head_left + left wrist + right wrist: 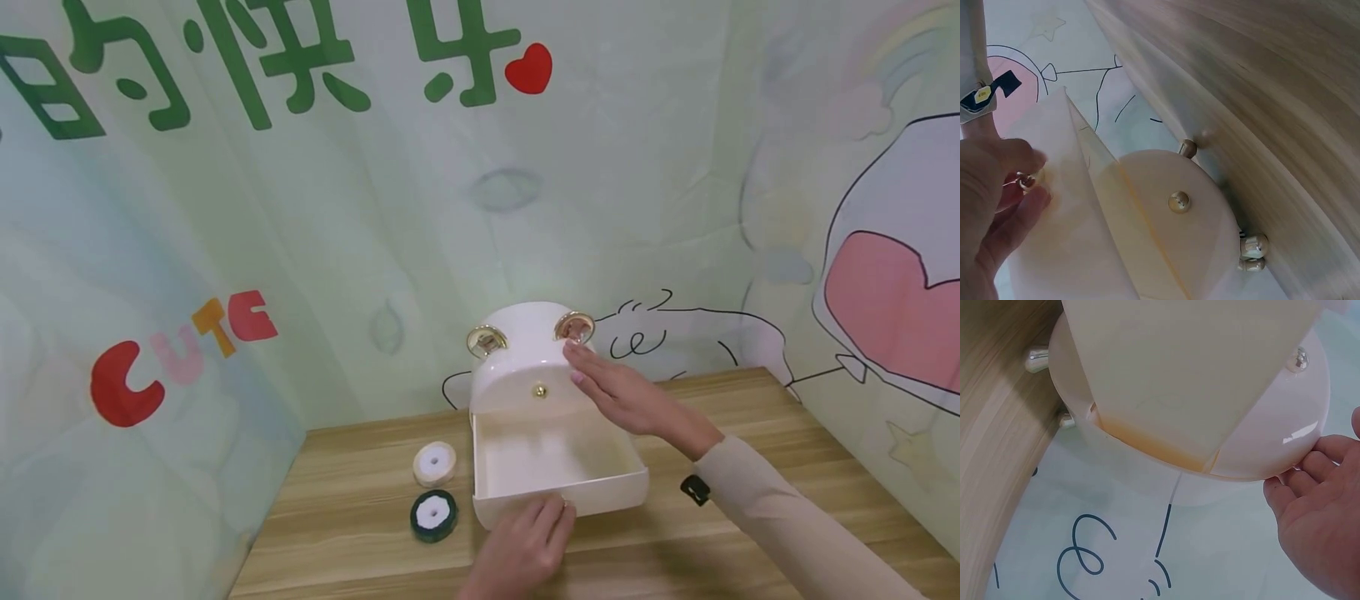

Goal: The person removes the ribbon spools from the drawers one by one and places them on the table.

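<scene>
A white rounded storage box (525, 333) stands on the table with its lower drawer (558, 493) pulled out, the inside bare. My left hand (522, 542) is at the drawer's front. In the left wrist view its thumb and fingers pinch the small gold knob (1025, 180). Against the box's right side rests my right hand (626, 390), fingers extended near the front edge. The right wrist view shows its fingertips (1277, 487) at the rim of the glossy box body. Another gold knob (540, 391) sits on the box front above the drawer.
Left of the drawer lie a cream ribbon spool (434, 464) and a dark green ribbon spool (433, 515). Two gold round fittings (487, 341) flank the top of the box. A printed cloth backdrop (420, 217) rises behind the wooden table (345, 500).
</scene>
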Available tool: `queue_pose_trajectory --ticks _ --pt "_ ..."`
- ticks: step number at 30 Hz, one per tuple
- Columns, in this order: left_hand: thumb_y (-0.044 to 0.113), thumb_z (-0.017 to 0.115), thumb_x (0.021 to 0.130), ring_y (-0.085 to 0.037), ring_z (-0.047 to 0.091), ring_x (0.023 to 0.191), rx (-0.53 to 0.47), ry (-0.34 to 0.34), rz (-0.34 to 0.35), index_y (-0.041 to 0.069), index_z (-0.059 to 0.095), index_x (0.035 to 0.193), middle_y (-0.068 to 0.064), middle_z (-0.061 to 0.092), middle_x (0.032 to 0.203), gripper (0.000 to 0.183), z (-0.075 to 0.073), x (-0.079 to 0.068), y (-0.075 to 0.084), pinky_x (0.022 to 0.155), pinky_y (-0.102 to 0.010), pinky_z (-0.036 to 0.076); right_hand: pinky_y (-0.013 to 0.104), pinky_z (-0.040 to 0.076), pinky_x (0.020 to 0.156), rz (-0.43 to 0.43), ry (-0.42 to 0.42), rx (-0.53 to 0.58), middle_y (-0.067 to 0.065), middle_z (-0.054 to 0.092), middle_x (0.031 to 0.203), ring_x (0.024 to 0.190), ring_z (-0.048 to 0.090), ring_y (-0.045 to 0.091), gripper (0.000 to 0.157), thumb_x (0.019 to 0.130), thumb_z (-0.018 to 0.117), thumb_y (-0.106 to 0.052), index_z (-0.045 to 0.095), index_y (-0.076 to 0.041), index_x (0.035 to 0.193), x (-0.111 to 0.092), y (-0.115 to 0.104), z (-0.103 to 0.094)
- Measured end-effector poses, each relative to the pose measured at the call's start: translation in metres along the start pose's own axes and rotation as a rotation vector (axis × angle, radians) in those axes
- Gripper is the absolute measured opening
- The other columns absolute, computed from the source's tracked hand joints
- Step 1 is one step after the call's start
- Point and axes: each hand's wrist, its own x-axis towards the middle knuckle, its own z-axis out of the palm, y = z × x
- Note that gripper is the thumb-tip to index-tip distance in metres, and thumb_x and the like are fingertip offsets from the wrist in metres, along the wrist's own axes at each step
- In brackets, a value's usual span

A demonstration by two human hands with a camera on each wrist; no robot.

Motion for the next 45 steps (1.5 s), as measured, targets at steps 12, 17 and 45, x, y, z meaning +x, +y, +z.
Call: queue_pose_trajectory --ticks 12,17,45 --pt "0.003 0.030 0.103 -0.010 0.066 0.083 -0.029 -0.058 -0.044 0.008 0.071 0.099 -0.003 0.066 0.094 0.042 -0.003 0.004 0.003 0.068 -0.017 0.056 0.050 0.024 0.121 -0.012 0.012 0.029 0.003 0.018 0.165 0.153 0.021 0.026 0.058 0.106 0.026 -0.046 0.023 -0.017 0.156 0.001 0.000 0.001" --pt "0.002 0.029 0.103 -0.011 0.067 0.084 -0.025 -0.057 -0.068 0.008 0.071 0.098 -0.003 0.067 0.094 0.043 -0.004 0.005 0.004 0.071 -0.018 0.057 0.051 0.024 0.121 -0.013 0.007 0.041 0.002 0.019 0.165 0.153 0.021 0.026 0.059 0.106 0.026 -0.047 0.023 -0.017 0.156 0.000 0.001 0.001" --pt "0.003 0.021 0.104 -0.017 0.066 0.091 0.040 -0.126 -0.315 0.007 0.073 0.096 -0.006 0.067 0.094 0.053 0.039 0.019 -0.012 0.084 -0.024 0.056 0.049 0.026 0.121 -0.017 0.024 0.034 0.002 0.021 0.164 0.152 0.024 0.025 0.057 0.106 0.027 -0.045 0.024 -0.017 0.156 -0.001 0.000 0.001"
